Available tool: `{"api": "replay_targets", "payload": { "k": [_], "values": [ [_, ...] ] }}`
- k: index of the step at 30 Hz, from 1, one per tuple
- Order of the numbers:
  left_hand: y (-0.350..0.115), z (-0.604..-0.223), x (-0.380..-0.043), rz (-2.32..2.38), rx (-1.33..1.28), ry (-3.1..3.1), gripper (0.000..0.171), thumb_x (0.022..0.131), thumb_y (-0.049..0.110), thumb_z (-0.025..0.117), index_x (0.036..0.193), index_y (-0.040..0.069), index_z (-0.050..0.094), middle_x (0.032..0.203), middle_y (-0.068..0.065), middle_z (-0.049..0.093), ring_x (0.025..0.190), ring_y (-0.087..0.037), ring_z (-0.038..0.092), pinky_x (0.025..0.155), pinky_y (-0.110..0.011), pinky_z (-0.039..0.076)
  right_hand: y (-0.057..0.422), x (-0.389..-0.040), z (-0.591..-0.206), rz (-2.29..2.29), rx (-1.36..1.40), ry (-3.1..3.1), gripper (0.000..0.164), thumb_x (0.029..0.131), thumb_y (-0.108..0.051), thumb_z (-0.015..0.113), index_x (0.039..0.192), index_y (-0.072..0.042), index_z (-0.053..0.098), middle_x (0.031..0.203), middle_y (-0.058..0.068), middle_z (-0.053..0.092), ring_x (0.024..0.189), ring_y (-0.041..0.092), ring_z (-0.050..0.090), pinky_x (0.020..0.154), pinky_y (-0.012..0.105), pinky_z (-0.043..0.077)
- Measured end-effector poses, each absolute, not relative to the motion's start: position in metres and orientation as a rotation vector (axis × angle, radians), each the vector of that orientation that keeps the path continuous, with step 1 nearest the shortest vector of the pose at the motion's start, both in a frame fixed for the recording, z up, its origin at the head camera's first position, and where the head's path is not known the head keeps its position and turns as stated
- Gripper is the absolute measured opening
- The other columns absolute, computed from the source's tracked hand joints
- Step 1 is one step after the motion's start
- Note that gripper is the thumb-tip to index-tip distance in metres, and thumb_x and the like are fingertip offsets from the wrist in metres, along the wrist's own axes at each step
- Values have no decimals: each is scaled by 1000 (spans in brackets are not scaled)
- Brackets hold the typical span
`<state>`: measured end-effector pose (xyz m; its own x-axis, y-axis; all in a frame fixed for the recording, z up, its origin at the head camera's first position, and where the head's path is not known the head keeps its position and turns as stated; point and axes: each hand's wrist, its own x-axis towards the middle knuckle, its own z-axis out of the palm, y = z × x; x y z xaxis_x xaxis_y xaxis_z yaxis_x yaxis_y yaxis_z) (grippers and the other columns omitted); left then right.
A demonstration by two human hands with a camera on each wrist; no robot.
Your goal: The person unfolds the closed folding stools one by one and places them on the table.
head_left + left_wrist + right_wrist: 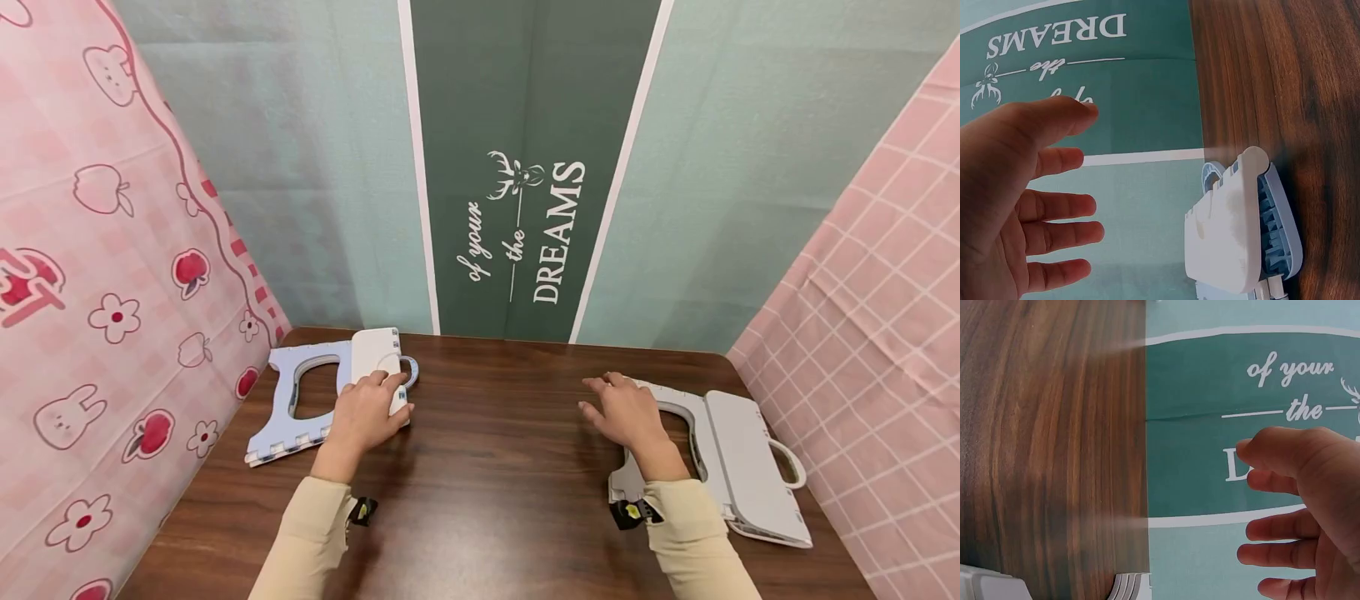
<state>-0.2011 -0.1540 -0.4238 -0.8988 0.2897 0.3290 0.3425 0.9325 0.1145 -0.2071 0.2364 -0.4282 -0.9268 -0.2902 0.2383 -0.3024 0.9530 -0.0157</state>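
Observation:
Two folding step stools lie folded flat on the table. The blue and white stool is at the left, its white panel and small loop handle facing the middle. My left hand hovers beside that panel, overlapping it in the head view. In the left wrist view the fingers are spread and hold nothing, apart from the white panel. A pale grey-white stool lies at the right, handle outward. Over its inner side is my right hand, fingers extended and empty. Only corners of this stool show in the right wrist view.
The dark wooden table ends against a green curtain with white lettering. Pink patterned cloth borders the left side, and pink checked cloth the right.

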Motion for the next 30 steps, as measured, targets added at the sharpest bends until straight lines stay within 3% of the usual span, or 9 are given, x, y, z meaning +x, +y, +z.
{"api": "replay_targets", "payload": {
  "k": [11,30],
  "values": [
    [-146,-425,-187,-263,-505,-2682,50,77,41,70,115,9,63,108,-17,59,92,-37,59,68,-50,44,232,-198,-434,179,406,-2910,50,82,-37,67,122,-7,61,116,28,54,92,44,56,72,59,43],
    [-114,-448,-186,-387,-547,-2679,50,79,41,69,117,11,63,114,-17,59,103,-34,56,75,-50,45,258,-189,-440,271,314,-2950,62,80,-37,68,128,0,54,120,32,50,98,49,53,72,59,44]
  ]
}}
